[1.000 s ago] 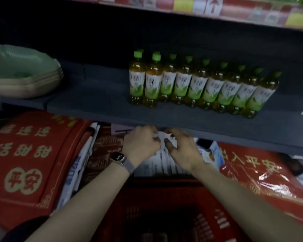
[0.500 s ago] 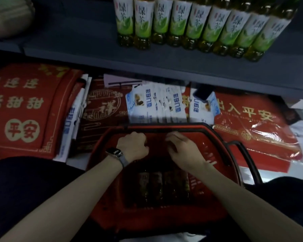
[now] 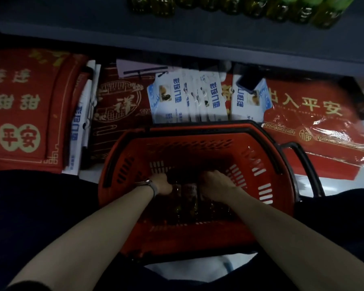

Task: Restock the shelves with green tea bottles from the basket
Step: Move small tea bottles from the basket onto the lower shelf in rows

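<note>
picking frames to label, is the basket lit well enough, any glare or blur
Head view: deep shadow inside the red basket, so the green tea bottles by the left hand and right hand barely show; head view also has glare on the plastic-wrapped red mat.

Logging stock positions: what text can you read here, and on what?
"出入平安": plastic-wrapped red doormat, right.
"平安": red fabric doormat, left, in cream circles.
"祥": dark red patterned mat, middle.
White paper packets: blue print too blurred.
Green tea bottles in red plastic basket: labels too dark.
</note>
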A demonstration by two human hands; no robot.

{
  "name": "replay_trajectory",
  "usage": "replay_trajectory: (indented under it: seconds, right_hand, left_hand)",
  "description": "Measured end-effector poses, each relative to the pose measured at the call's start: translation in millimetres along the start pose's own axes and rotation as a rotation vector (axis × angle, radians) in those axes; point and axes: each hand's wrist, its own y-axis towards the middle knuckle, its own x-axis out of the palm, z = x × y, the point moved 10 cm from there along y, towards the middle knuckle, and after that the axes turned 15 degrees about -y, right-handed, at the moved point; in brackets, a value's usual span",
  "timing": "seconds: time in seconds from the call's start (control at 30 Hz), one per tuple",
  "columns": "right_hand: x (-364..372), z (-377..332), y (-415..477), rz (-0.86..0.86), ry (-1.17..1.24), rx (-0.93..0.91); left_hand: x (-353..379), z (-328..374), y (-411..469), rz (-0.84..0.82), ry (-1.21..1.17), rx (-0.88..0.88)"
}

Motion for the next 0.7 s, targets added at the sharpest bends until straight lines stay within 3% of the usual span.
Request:
replay_trajectory:
  seconds: [0.23, 0.37, 0.43, 0.47, 0.53, 0.7]
  right_hand:
    - [82.0, 13.4, 40.7, -0.197, 0.320, 0.213]
    - [118.4, 9.0, 58.3, -0.251, 0.365, 0.196]
    - [139.6, 6.6, 70.8, -0.253, 0.773, 0.313]
    - [139.4, 4.5, 76.0, -0.255, 0.738, 0.319]
    - [135.7, -1.2, 78.9, -0.258, 0.343, 0.208]
    - [124.6, -11.7, 80.2, -0.235, 0.290, 0.221]
  left_hand:
    - [45.2, -49.4, 33.7, -0.080, -0.471, -0.229]
    - [66.9, -60.0, 51.8, -0.104, -0.778, -0.329]
    - [72.6, -55.8, 57.4, -0.098, -0.885, -0.345]
    - [77.5, -56.4, 62.5, -0.097, -0.955, -0.354]
    - [83.1, -56.3, 66.9, -0.078, -1.031, -0.363]
    - [95.8, -67.9, 84.0, 0.014, -0.892, -0.296]
